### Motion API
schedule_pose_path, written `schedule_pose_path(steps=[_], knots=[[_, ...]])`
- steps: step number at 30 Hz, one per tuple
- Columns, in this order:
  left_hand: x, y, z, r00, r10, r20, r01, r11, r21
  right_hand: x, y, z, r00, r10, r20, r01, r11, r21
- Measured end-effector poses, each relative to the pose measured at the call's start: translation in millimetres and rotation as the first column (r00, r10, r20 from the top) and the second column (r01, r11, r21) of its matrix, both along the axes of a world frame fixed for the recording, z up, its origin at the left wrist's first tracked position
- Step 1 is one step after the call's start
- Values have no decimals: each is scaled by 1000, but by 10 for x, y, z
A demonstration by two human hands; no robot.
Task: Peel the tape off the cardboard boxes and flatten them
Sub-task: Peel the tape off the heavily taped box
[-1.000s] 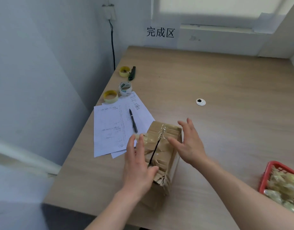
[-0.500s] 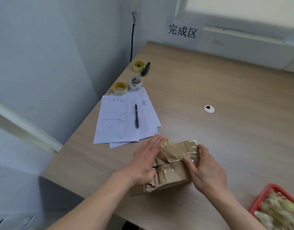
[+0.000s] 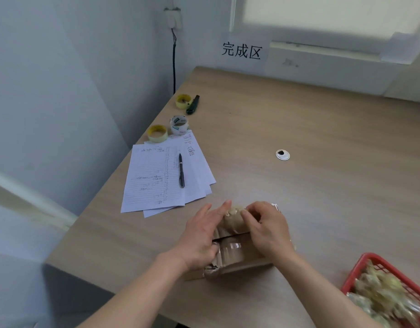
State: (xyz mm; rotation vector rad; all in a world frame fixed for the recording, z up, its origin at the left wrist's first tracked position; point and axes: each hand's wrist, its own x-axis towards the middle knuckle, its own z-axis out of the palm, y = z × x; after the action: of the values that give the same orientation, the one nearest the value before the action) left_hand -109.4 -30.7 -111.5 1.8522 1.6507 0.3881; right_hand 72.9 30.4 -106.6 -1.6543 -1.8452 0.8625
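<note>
1. We see little of the cardboard box [image 3: 232, 253]: both hands cover most of its top, and only a crumpled, glossy taped strip between them and its near left corner show
2. Our left hand [image 3: 199, 240] lies on the box's left side with fingers stretched out and slightly spread, pressing flat rather than gripping
3. Our right hand [image 3: 267, 229] sits over the right side with fingers curled down toward a wad of tape [image 3: 233, 212] at the far edge; the fingertips meet it, but we cannot tell for sure whether they pinch it
4. The box sits near the front edge of the wooden table [image 3: 322, 138], just this side of the lined papers [image 3: 154, 178] with a pen [image 3: 181, 170] on them
5. A red basket [image 3: 360, 268] is cut off at the lower right corner, its pale contents blurred
6. Three tape rolls [image 3: 178, 125] and a dark cutter [image 3: 192, 104] lie by the wall; a sign [image 3: 241, 51] reads 完成区
7. Half a second ago our right hand gripped the box's right end; it now reaches across the top to the far edge, while the left hand remains flat on the left side
</note>
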Motion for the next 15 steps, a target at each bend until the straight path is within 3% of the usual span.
schedule_pose_path(steps=[3, 6, 11, 15], knots=[[16, -10, -24, 991, 105, 87, -105, 994, -6, 84, 64, 14, 968, -127, -218, 104, 988, -116], [7, 9, -37, 994, 94, 49, -92, 995, -38, 107, 111, 86, 863, -213, -458, 111, 965, -240], [54, 49, -42, 996, 62, -65, -63, 998, -6, 89, 83, 138, 742, -220, -633, -6, 943, -334], [81, 44, -53, 992, 75, -105, -77, 997, -20, 129, 44, 137, 732, -92, -676, -143, 948, -283]])
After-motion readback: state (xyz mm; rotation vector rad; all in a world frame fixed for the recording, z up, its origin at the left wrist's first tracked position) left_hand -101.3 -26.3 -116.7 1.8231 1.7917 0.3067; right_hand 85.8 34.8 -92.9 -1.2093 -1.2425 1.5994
